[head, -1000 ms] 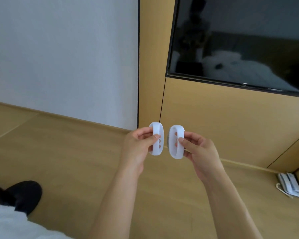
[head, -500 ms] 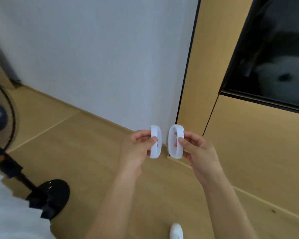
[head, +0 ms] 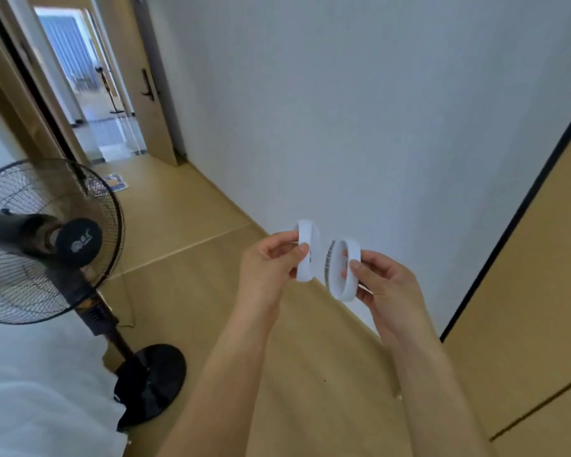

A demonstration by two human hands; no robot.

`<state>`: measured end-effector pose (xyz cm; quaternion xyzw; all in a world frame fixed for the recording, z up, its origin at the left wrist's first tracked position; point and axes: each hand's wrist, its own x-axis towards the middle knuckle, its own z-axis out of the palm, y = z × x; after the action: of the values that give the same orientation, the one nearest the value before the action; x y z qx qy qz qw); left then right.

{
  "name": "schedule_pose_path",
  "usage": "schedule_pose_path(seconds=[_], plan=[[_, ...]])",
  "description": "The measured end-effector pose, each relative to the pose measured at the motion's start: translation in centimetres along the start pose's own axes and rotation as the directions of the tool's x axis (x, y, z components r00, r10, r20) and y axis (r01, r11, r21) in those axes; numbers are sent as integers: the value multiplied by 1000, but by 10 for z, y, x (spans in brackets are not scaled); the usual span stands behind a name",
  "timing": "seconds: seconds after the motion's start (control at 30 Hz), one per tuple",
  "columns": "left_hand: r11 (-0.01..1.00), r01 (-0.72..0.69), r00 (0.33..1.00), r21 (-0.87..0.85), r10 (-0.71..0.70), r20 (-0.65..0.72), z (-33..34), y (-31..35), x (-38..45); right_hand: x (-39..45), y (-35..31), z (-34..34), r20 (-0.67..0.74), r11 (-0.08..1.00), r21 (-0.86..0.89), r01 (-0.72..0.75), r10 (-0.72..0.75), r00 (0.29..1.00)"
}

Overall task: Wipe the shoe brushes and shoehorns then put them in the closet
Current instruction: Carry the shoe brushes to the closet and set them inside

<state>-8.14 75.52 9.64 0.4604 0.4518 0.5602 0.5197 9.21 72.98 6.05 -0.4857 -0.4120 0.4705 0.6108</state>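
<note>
Now the view has swung left: the dark screen is gone, and a black standing fan (head: 47, 240) shows at nine o'clock. Both hands stayed up at the middle. The left hand (head: 267, 268) pinches one white oval plastic shoe brush (head: 305, 250). The right hand (head: 388, 291) pinches the other white oval brush (head: 345, 270), just beside it, not touching.

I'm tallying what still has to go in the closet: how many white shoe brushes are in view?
2. One white shoe brush is pinched in the left hand; the other shoe brush is in the right hand, beside it, not touching. More may be out of frame.
</note>
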Motion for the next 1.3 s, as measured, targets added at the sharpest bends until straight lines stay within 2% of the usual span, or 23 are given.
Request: schedule_pose_path(seconds=[0.33,0.53,0.77,1.03,1.3], plan=[[1000,-19,981,-12,17,-192,15,-13,133,167,10,24,159,998,50,-47,39,987],[1000,-2,973,-16,-1,-233,-6,-31,214,251,31,65,213,998,19,-60,54,976],[1000,-19,984,-14,16,-180,-47,-33,357,376,46,140,247,998,-53,-20,32,968],[1000,-25,986,10,26,-166,-112,-15,524,519,59,248,225,998,-69,12,4,974],[1000,-7,943,-22,0,-333,-188,-20,641,633,95,343,291,996,-92,-12,38,956]])
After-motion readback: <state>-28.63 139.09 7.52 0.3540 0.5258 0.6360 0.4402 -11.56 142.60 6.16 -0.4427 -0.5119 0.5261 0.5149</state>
